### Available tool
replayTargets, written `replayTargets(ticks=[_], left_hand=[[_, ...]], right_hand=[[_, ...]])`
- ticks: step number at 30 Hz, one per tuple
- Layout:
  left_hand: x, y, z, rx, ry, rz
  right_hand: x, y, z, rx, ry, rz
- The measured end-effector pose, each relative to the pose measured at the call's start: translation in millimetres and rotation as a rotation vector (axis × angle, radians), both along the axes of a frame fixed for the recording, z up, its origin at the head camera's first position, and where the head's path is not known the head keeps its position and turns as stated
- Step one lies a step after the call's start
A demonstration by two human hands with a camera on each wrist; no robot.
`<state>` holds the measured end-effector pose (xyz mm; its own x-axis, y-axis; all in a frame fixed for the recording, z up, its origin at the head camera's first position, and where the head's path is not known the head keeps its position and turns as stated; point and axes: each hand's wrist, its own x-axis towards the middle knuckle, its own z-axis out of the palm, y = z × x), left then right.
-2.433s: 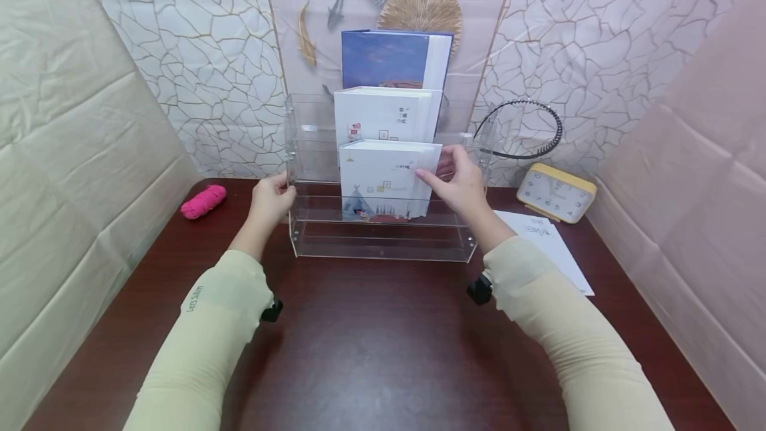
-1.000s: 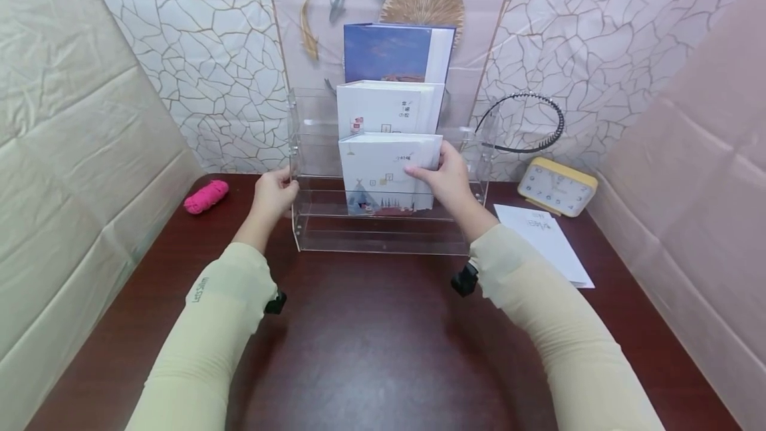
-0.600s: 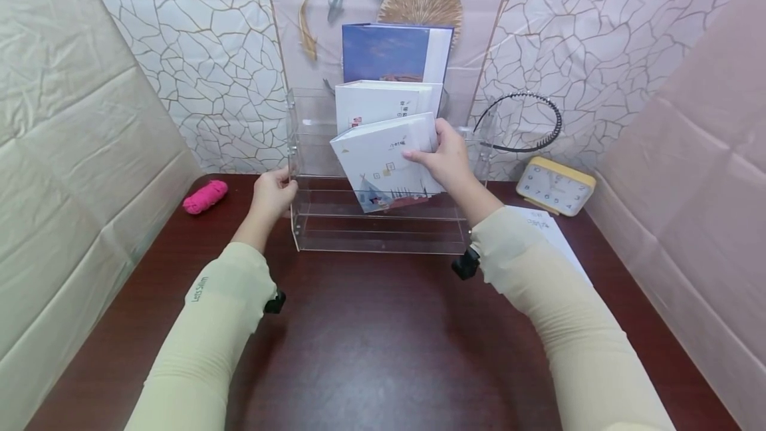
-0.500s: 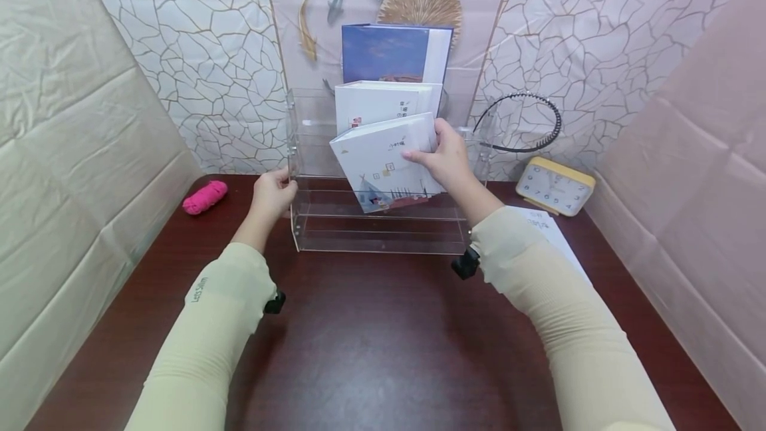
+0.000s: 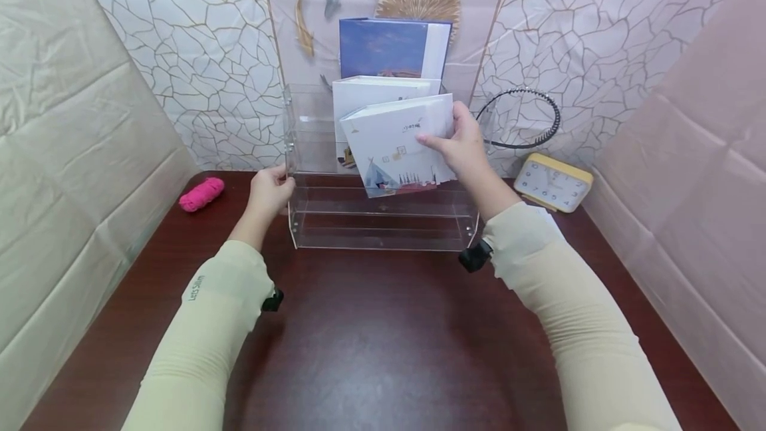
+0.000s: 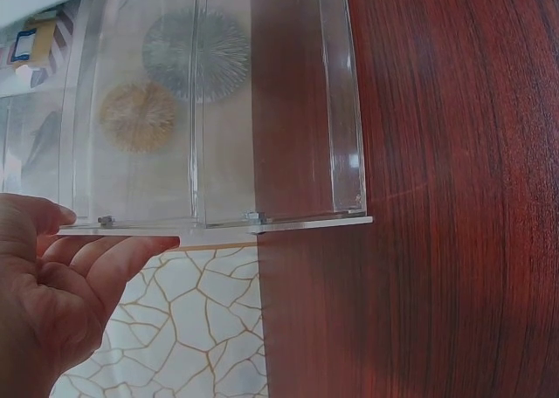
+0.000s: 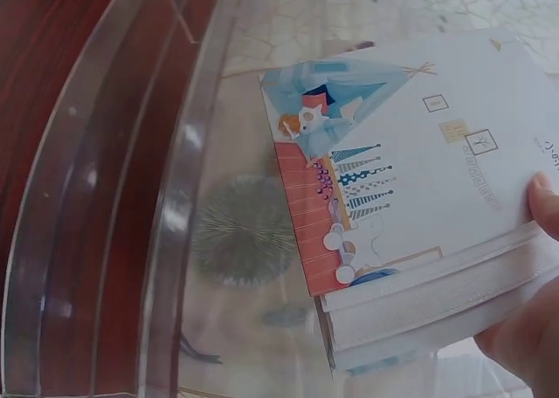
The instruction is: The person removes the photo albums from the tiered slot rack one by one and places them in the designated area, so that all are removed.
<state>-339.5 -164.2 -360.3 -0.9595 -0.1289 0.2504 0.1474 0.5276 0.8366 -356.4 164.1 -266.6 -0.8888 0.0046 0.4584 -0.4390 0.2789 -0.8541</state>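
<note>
A clear acrylic tiered rack (image 5: 383,242) stands at the back of the dark wooden table. My right hand (image 5: 468,145) grips a white book (image 5: 395,142) with a tent drawing by its right edge, thumb on the front cover. The book tilts, its lower part overlapping the rack's front tier in the head view. The right wrist view shows the book's cover (image 7: 410,127) and its pale side up close. My left hand (image 5: 269,193) pinches the rack's left side panel, thumb inside and fingers outside in the left wrist view. Another white book (image 5: 359,90) and a tall blue book (image 5: 383,48) stand behind.
A pink yarn skein (image 5: 201,194) lies left of the rack. To the right are a black headband (image 5: 553,126) leaning at the wall and a yellow-framed clock (image 5: 553,181). White paper (image 5: 546,217) shows partly behind the right sleeve. Cloth panels flank both sides.
The tent-drawing book has risen from the front tier, tilted, and shifted slightly right in my right hand. My left hand stays at the rack's side, and the rack keeps its place.
</note>
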Motion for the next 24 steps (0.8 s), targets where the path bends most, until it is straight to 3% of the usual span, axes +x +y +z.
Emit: replayTargets(ticks=[6, 12, 18, 21, 24], left_hand=[[-3.6, 0.2, 0.8, 0.040, -0.023, -0.016], [-5.4, -4.1, 0.3, 0.028, -0.014, -0.015], [-4.0, -8.5, 2.4, 0.010, 0.005, -0.021], [-2.3, -10.5, 2.4, 0.029, -0.023, -0.037], [-0.3, -12.2, 2.5, 0.041, -0.043, -0.045]], right_hand=[[5.6, 12.4, 11.1, -0.185, 0.005, -0.020], [21.2, 22.2, 15.3, -0.429, 0.086, 0.044], [53.1, 46.3, 19.8, -0.823, 0.251, 0.130], [73.0, 68.9, 17.1, -1.020, 0.270, 0.165], [94.4, 94.6, 8.5, -1.206, 0.211, 0.192]])
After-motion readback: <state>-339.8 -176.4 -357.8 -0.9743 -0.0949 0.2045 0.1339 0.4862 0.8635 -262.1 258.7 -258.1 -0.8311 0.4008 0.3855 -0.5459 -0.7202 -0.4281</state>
